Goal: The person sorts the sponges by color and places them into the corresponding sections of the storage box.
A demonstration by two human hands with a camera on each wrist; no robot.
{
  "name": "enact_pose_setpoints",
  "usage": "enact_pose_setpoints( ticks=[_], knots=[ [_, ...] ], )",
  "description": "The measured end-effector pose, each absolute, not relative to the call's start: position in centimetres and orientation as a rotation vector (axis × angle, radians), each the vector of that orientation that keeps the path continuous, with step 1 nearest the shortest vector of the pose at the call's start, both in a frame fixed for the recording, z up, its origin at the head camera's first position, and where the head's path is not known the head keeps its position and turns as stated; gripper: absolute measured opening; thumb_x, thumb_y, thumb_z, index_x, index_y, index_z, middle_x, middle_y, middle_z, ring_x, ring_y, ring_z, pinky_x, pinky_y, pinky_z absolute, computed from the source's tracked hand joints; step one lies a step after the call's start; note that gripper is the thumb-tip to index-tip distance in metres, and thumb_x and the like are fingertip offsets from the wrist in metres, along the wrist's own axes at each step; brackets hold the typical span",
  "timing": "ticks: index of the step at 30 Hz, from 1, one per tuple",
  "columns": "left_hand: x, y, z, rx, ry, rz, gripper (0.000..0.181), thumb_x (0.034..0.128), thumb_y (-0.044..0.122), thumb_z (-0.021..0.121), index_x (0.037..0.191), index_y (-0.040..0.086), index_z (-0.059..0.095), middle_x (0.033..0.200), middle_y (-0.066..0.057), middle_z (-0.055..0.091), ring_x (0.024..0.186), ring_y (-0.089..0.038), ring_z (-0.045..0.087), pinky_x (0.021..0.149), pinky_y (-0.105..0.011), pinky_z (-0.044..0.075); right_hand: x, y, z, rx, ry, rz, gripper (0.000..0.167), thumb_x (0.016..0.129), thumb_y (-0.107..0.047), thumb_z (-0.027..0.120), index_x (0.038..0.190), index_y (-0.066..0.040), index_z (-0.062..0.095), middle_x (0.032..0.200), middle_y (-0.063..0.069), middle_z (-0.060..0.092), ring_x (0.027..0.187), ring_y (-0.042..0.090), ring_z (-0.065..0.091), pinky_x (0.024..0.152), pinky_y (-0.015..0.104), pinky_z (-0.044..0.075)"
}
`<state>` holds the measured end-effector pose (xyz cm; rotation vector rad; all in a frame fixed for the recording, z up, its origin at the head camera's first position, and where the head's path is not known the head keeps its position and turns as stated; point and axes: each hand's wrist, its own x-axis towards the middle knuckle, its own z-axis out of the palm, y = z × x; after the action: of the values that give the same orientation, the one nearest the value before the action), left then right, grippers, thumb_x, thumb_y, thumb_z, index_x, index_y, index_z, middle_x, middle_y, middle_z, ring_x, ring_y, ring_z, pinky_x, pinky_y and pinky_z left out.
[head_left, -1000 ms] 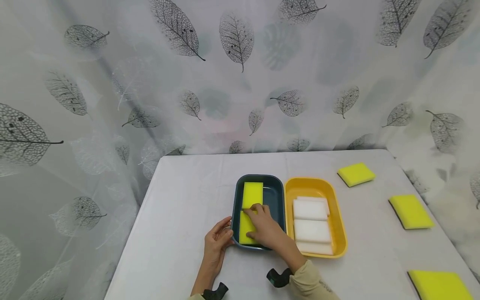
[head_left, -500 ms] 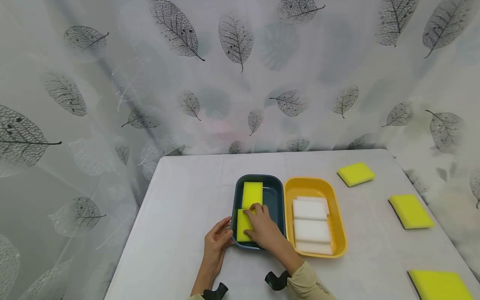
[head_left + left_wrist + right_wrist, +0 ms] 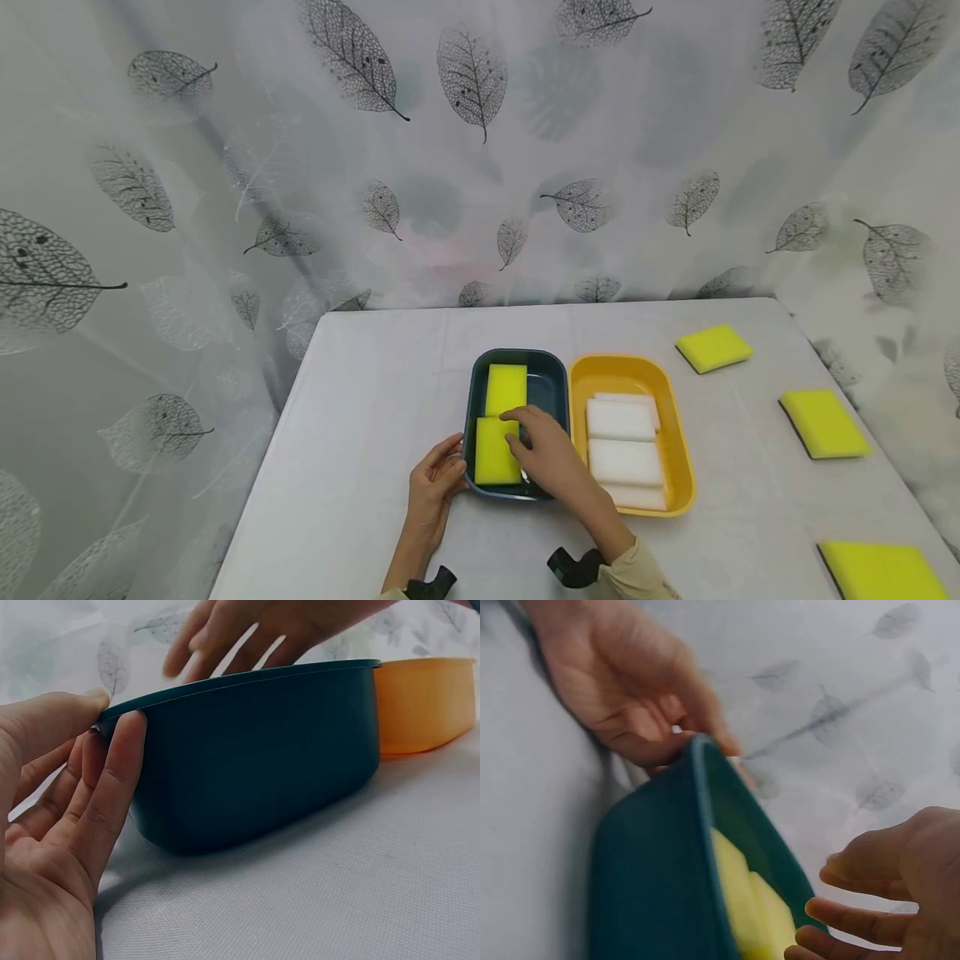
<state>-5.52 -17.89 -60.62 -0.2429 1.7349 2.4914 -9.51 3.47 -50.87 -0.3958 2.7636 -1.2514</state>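
Observation:
A dark teal plastic container stands on the table with two yellow sponges inside, a far sponge and a near sponge, lined up along its left side. My left hand pinches the container's left rim, thumb on top and index finger beneath, as the left wrist view shows on the teal wall. Over the container hovers my right hand, fingers spread and loosely bent, holding nothing. It is just right of the near sponge. In the right wrist view, the sponges show partly behind the rim.
Touching the teal container's right side is a yellow container holding several white sponges. Along the table's right side lie three more yellow sponges: far, middle and near. A leaf-patterned curtain hangs behind.
The near sponge shifted slightly left and away, then a little right, in the teal container. My right hand let go of it and drew off to the right. My left hand stayed on the rim.

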Motion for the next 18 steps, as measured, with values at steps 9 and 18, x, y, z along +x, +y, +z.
enact_pose_setpoints(
  ticks=[9, 18],
  knots=[
    [-5.6, -17.8, -60.9, -0.266, 1.730, 2.483, 0.052, 0.0962, 0.010, 0.072, 0.146, 0.002, 0.056, 0.125, -0.007, 0.063, 0.094, -0.008, 0.066, 0.073, -0.022, 0.062, -8.0, 7.0, -49.1, -0.193, 2.692, -1.500, 0.029, 0.103, -0.013, 0.064, 0.131, -0.016, 0.068, 0.131, 0.003, 0.070, 0.116, 0.021, 0.066, 0.102, 0.046, 0.059],
    [-5.8, -18.0, -60.9, -0.252, 1.722, 2.508, 0.051, 0.0963, 0.006, 0.071, 0.145, 0.001, 0.057, 0.124, -0.008, 0.063, 0.094, -0.007, 0.067, 0.072, -0.022, 0.062, -6.6, 11.4, -48.3, -0.110, 2.839, -1.487, 0.027, 0.105, -0.013, 0.060, 0.132, -0.014, 0.068, 0.131, 0.005, 0.072, 0.115, 0.024, 0.069, 0.098, 0.042, 0.061]
  ],
)
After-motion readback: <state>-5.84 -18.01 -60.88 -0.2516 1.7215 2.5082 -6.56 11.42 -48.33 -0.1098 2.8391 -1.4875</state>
